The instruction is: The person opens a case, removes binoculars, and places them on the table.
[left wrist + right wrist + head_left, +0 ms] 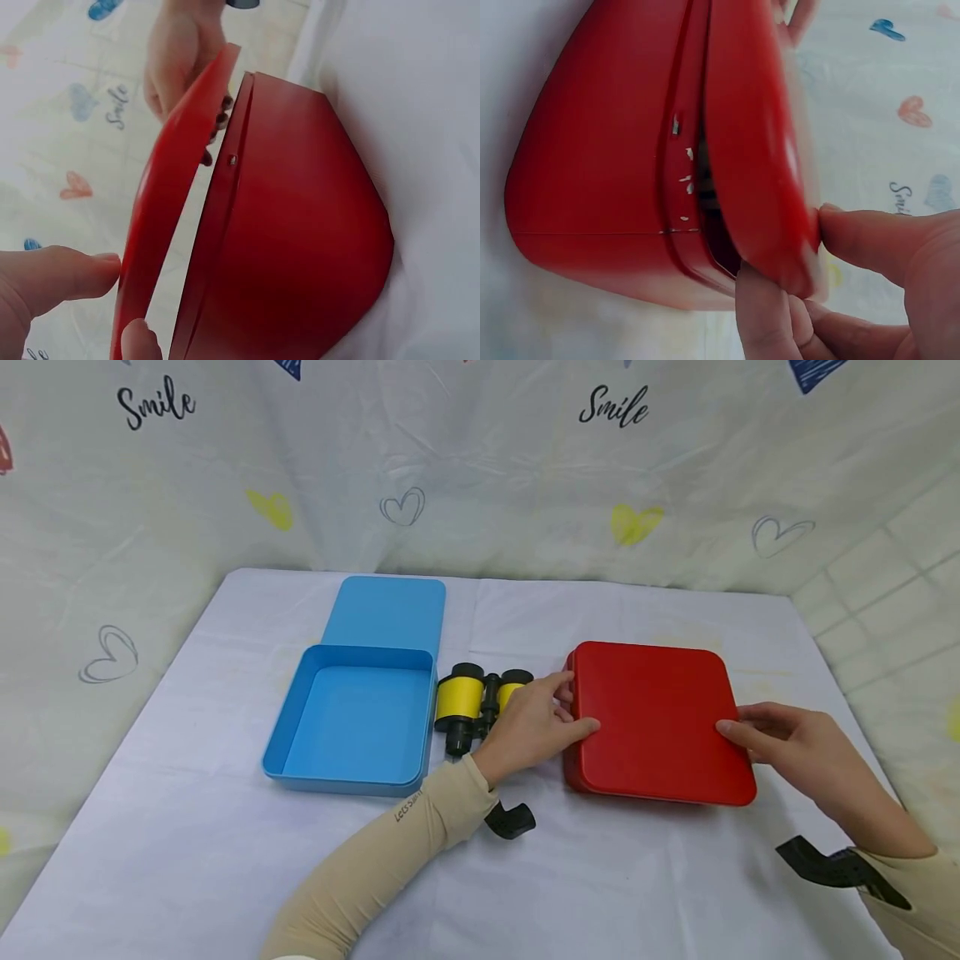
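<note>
Both hands hold the red lid (pixel 652 727) of a red rectangular box (pixel 300 217) by its opposite sides. My left hand (pixel 534 718) pinches the left edge, thumb on top and a fingertip under the rim. At the right edge, my right hand (pixel 808 756) pinches the lid between thumb and fingers. The wrist views show the lid raised at an angle, with a gap between it and the box body. Through that gap the inside is mostly hidden. Small paint chips mark the box's upper rim in the right wrist view.
Yellow-and-black binoculars (pixel 459 697) lie left of the red box, partly covered by the left hand. Beside them stands an uncovered blue box (pixel 356 718), with a flat blue panel (pixel 386 614) behind it. A white cloth (pixel 165 827) covers the table; patterned sheeting hangs around it.
</note>
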A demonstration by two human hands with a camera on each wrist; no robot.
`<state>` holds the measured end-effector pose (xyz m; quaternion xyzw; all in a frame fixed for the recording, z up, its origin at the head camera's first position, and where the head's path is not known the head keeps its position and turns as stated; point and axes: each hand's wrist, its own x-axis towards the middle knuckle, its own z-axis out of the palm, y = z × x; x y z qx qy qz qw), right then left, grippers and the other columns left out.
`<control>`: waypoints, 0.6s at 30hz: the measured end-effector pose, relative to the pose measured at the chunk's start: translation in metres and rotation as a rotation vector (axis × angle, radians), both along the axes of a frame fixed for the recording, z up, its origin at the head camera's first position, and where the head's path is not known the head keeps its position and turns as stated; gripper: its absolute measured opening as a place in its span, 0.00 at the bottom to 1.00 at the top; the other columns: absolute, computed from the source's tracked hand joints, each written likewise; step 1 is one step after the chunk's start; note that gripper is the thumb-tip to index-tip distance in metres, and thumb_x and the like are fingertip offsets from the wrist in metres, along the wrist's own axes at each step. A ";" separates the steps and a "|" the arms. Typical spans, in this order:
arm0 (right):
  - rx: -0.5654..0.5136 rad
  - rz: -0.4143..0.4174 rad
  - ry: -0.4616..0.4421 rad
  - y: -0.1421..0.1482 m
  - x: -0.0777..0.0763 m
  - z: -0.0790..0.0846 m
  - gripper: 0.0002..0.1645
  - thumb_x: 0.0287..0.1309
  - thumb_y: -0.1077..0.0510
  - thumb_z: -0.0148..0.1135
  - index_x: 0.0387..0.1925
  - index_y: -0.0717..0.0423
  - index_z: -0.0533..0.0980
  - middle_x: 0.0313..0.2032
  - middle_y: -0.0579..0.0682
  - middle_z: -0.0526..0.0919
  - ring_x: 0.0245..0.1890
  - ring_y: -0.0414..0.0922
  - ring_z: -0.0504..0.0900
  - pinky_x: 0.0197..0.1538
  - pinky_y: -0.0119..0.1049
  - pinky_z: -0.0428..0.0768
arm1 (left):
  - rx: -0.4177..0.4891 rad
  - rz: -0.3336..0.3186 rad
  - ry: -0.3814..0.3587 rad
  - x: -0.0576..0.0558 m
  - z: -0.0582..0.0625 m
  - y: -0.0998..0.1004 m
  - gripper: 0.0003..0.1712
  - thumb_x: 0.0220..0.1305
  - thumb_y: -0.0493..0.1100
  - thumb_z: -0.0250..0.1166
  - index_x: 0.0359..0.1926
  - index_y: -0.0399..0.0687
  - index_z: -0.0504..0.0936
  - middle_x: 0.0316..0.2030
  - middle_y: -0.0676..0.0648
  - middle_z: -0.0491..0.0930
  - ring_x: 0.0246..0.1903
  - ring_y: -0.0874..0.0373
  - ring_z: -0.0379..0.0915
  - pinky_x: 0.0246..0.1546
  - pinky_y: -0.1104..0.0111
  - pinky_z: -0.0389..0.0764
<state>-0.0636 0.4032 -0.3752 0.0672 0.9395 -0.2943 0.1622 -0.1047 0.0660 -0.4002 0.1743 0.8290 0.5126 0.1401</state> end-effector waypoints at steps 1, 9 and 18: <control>-0.002 -0.002 0.003 0.000 0.000 0.000 0.45 0.70 0.32 0.57 0.72 0.61 0.67 0.53 0.55 0.87 0.36 0.32 0.86 0.44 0.36 0.77 | 0.002 0.000 0.001 0.000 0.000 0.000 0.39 0.66 0.48 0.71 0.73 0.41 0.69 0.49 0.47 0.81 0.33 0.66 0.75 0.34 0.79 0.78; -0.052 0.004 0.088 -0.003 -0.004 -0.003 0.40 0.70 0.37 0.61 0.70 0.60 0.66 0.39 0.34 0.83 0.33 0.34 0.87 0.37 0.29 0.81 | -0.017 0.011 0.038 -0.002 0.005 -0.001 0.38 0.66 0.46 0.71 0.72 0.41 0.70 0.46 0.47 0.81 0.34 0.66 0.76 0.34 0.80 0.78; -0.054 0.012 0.051 -0.004 -0.010 -0.003 0.41 0.70 0.35 0.60 0.71 0.58 0.66 0.38 0.31 0.83 0.34 0.36 0.87 0.38 0.27 0.79 | -0.047 0.007 0.035 -0.008 0.010 -0.005 0.38 0.67 0.47 0.69 0.74 0.43 0.69 0.50 0.47 0.82 0.39 0.65 0.78 0.34 0.78 0.81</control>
